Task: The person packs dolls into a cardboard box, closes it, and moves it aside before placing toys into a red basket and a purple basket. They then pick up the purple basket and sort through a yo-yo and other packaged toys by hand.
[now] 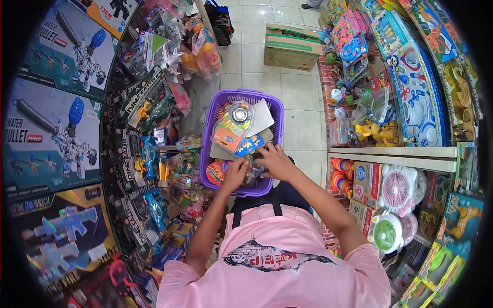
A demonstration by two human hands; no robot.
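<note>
Inside a purple plastic basket (282,123) on the floor before me lie several carded toy packs. My left hand (234,176) is closed at the near end of the basket, its fingertips pinching the edge of a clear plastic toy pack (251,173). From the other side my right hand (276,161) grips the same pack with bent fingers. What is inside that pack is too blurred to name. Just beyond my hands is a blue and yellow card (250,145). A colourful carded pack with a round silver toy (240,114) lies on top, beside a plain grey-white card (262,115).
Shelves of boxed toy guns (61,133) and dinosaur packs (144,102) line the left. Boxed doctor sets (413,97) and small fans (396,186) fill the right. A green-brown carton (292,47) stands on the tiled floor (303,118) ahead. A person's shoe (310,6) shows at the top.
</note>
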